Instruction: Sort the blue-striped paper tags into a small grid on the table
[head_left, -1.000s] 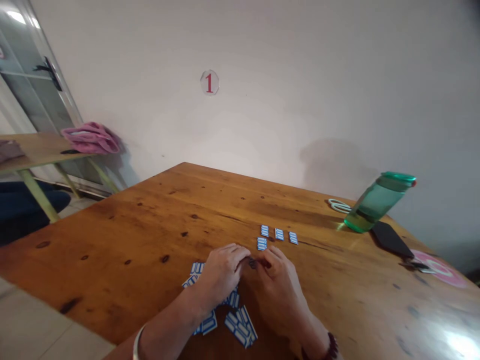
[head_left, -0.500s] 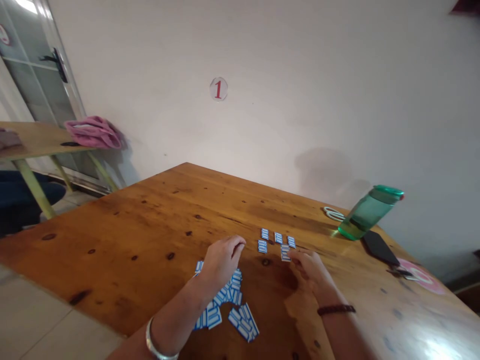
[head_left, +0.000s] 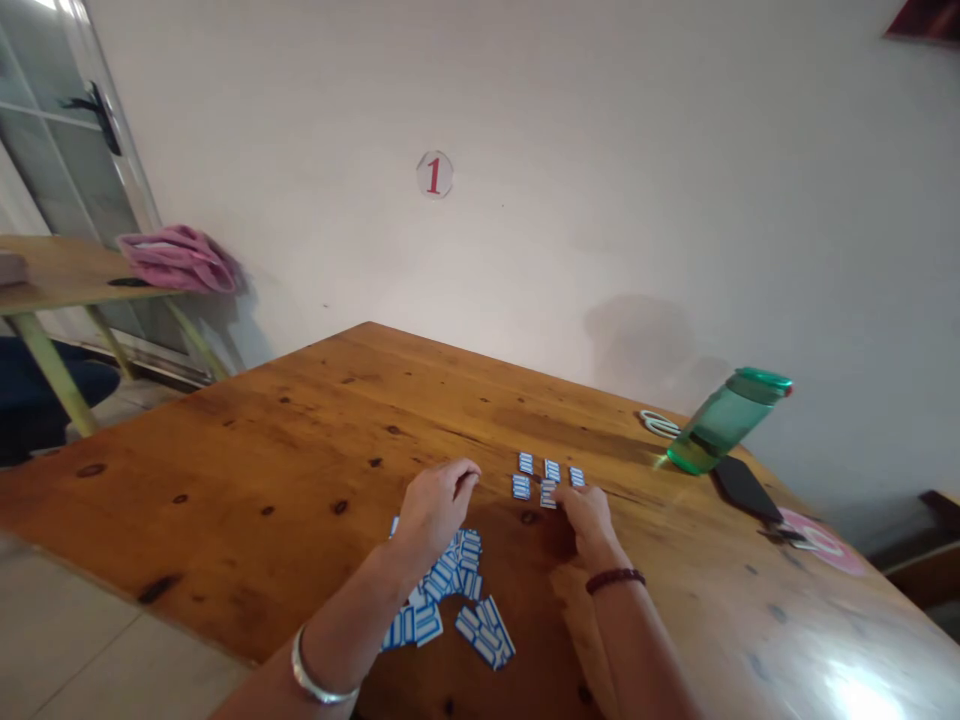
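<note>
My right hand (head_left: 587, 515) pinches the edge of a small blue-and-white striped card (head_left: 548, 493), which lies at the front of a small grid. Around it are several like it: one card (head_left: 520, 487) to its left and a back row with a middle card (head_left: 552, 469). Held above a loose heap of blue-and-white cards (head_left: 450, 570), my left hand (head_left: 435, 508) has its thumb and fingers pressed together; whatever is between them is hidden. Part of the heap is covered by my left hand and forearm. Nearer me lies a separate overlapping cluster (head_left: 487, 632).
On the wooden table (head_left: 300, 430), a green bottle (head_left: 727, 420) stands at the right, beside a black flat object (head_left: 745, 488), a white coiled cable (head_left: 660, 424) and a pink round mat (head_left: 825, 542). A pink cloth (head_left: 178, 260) lies on another table at left.
My right hand has moved left, and the card at its fingertips has slid left toward the card beside it. My left hand has stayed nearly still, pinched. The view has shifted slightly.
</note>
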